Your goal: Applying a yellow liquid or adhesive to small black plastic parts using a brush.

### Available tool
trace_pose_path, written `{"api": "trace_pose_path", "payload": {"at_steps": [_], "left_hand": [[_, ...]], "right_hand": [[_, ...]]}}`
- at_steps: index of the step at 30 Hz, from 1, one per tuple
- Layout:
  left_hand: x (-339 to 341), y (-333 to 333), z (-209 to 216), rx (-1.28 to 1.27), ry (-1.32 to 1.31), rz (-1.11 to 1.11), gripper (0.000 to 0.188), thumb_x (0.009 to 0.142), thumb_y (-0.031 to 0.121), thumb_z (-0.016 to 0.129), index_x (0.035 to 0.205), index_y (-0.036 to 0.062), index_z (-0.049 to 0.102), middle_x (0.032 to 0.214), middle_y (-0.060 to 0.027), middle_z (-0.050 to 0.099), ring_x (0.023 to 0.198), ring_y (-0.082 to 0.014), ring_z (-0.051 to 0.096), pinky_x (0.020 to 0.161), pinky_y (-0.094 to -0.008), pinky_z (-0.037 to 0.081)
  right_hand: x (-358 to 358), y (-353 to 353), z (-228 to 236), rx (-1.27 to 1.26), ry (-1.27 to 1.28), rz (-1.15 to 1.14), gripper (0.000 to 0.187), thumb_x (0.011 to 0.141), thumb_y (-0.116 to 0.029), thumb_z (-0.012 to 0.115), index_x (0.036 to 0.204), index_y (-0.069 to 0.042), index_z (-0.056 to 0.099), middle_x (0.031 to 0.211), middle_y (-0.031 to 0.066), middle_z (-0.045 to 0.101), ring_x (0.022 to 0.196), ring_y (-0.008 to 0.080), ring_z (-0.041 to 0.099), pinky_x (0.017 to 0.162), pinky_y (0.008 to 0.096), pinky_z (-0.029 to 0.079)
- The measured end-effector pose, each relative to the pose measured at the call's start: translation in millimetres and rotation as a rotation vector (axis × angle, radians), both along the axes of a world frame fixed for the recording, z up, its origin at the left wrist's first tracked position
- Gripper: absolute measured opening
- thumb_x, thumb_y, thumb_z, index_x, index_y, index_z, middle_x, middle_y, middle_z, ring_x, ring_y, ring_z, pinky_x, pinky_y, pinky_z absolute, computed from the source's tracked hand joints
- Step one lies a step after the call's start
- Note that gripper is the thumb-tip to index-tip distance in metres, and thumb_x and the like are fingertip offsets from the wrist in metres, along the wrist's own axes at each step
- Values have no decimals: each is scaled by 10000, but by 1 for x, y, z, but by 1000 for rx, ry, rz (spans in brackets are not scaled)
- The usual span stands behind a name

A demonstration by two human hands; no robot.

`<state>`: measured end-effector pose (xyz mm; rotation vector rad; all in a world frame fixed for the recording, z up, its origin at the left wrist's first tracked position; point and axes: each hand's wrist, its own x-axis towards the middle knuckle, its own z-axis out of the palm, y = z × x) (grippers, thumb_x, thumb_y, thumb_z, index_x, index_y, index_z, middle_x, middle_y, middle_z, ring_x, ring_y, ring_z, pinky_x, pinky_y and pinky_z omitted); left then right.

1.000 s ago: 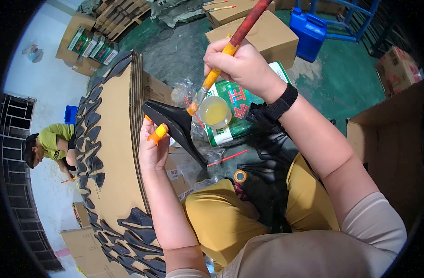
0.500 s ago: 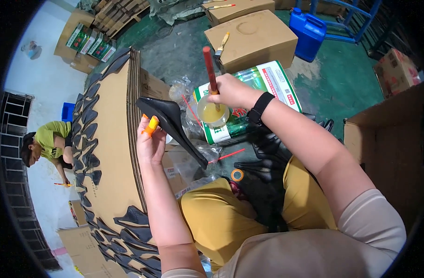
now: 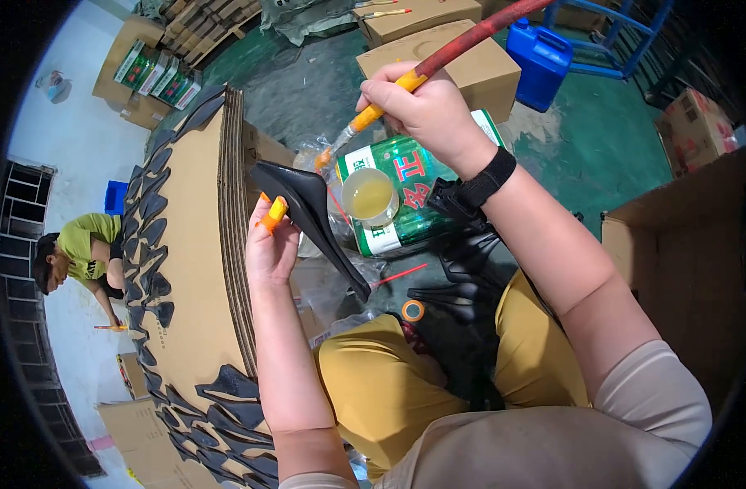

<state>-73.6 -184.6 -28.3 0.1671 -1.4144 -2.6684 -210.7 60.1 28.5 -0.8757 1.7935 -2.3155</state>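
My left hand (image 3: pixel 273 253) grips a long black moulded piece (image 3: pixel 308 204), wide at its top and narrowing to a thin lower end. Orange-yellow coverings wrap the tips of two of its digits. In my right hand (image 3: pixel 442 114) is a paintbrush (image 3: pixel 371 116) with a red and yellow handle, its bristles down-left, just above the black piece's wide end and apart from it. Below the right hand, a translucent cup (image 3: pixel 371 198) of yellowish liquid stands on a green and white tin (image 3: pixel 414 228).
To the left, a cardboard stack (image 3: pixel 202 310) carries many black pieces (image 3: pixel 234 383); a person in a green shirt (image 3: pixel 88 244) crouches beyond it. Cardboard boxes (image 3: pixel 471 77) and a blue jerrycan (image 3: pixel 540 65) stand behind. A roll of tape (image 3: pixel 413 310) lies near my knees.
My right hand has lifted the paintbrush out of the cup and tilted it, bringing the bristles left toward the black piece. My left hand has shifted slightly right with the piece.
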Motion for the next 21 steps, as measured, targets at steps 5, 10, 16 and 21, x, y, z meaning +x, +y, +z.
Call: {"api": "trace_pose_path", "payload": {"at_steps": [5, 10, 16, 21], "left_hand": [[-5, 3, -1, 17, 0, 2, 384, 879, 119, 537, 1249, 43, 468, 1152, -82, 583, 1058, -216, 557, 950, -374, 433], [-5, 1, 0, 9, 3, -9, 396, 869, 114, 557, 1248, 40, 465, 1146, -86, 585, 1057, -210, 557, 948, -363, 434], [-8, 2, -1, 25, 5, -20, 394, 866, 110, 566, 1242, 37, 469, 1147, -92, 585, 1064, -210, 552, 950, -360, 433], [-8, 6, -3, 86, 19, 50, 366, 885, 129, 530, 1229, 12, 485, 1175, -126, 571, 1103, -250, 532, 985, -400, 408]], "right_hand": [[-2, -3, -10, 60, 190, -34, 212, 860, -197, 567, 742, -29, 620, 599, -16, 530, 477, 37, 420, 441, 193, 314], [1, 1, -1, 72, 55, -9, 222, 829, -207, 570, 721, -21, 626, 635, 10, 576, 544, 72, 478, 508, 231, 372], [1, -6, -6, -5, 27, 39, 216, 869, -198, 556, 749, -27, 608, 592, -31, 502, 482, 35, 400, 441, 195, 304], [6, -3, -4, 7, 31, 27, 215, 873, -197, 555, 750, -28, 606, 585, -37, 488, 480, 31, 391, 440, 195, 299]]}}
